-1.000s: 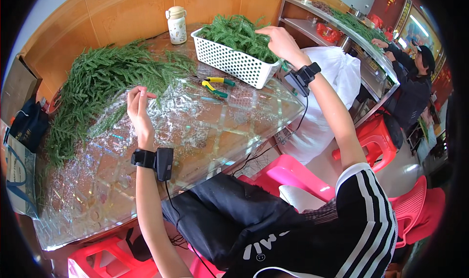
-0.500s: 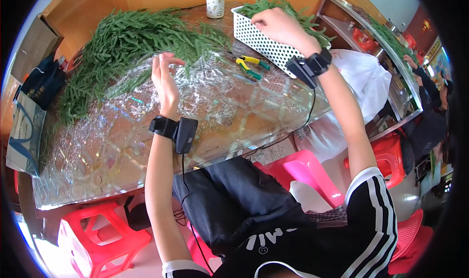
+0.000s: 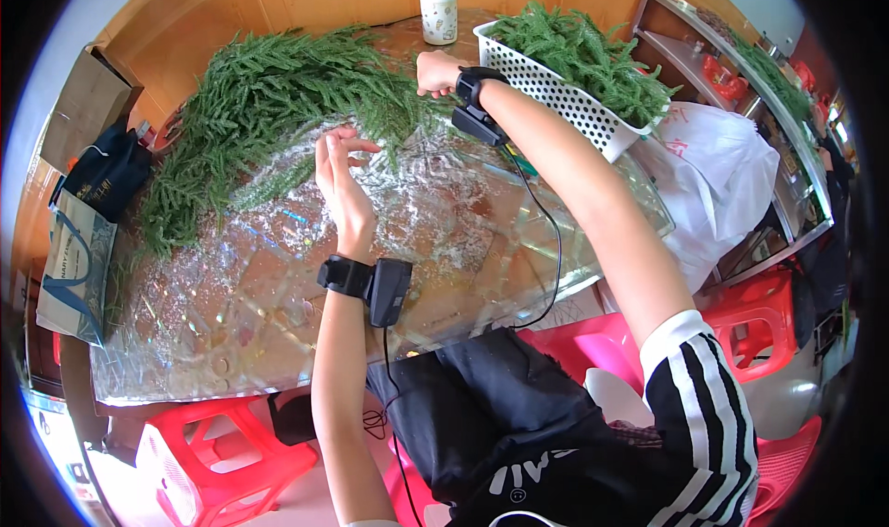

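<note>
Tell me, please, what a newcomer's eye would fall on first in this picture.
Most likely the green sprigs heaped at the back left of the table, with white flecks before them. Next, probably, comes the white basket of more greenery, just right of the right hand. The bright red stool at the lower left might follow.
</note>
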{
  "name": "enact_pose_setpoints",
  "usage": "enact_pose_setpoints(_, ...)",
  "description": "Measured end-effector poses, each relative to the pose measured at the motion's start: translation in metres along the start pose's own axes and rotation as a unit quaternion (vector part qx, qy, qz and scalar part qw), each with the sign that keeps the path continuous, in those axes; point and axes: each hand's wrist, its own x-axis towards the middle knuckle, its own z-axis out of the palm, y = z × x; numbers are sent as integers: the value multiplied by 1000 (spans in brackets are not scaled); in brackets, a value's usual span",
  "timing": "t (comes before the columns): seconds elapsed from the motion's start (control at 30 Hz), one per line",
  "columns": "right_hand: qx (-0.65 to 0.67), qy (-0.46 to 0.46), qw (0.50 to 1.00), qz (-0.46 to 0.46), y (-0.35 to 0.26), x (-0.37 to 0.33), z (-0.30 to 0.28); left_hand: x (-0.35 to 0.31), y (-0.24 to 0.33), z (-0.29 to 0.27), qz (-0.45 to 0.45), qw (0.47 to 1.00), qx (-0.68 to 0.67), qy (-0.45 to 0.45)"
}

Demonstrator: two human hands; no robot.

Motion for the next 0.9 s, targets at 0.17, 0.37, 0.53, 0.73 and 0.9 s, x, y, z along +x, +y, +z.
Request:
enact_pose_setpoints(0.17, 33, -25, 999, 17, -4, 24, 12, 1, -2, 0, -3, 1000, -11, -4)
enact_pose_setpoints(0.37, 26, -21, 999, 15, -11, 26, 14, -1, 3, 0, -9, 999, -28, -17)
enact_pose_setpoints(0.53, 72, -39, 996, 36, 2, 25, 1, -1, 3, 2, -4, 999, -33, -24)
enact_pose_setpoints(0.73, 101, -86, 990, 52, 15, 11, -18, -2, 0, -1, 1, 1000, -15, -22)
enact_pose_setpoints(0.9, 117, -101, 987, 50, 19, -7, -35, -4, 2, -1, 9, 1000, 13, -22)
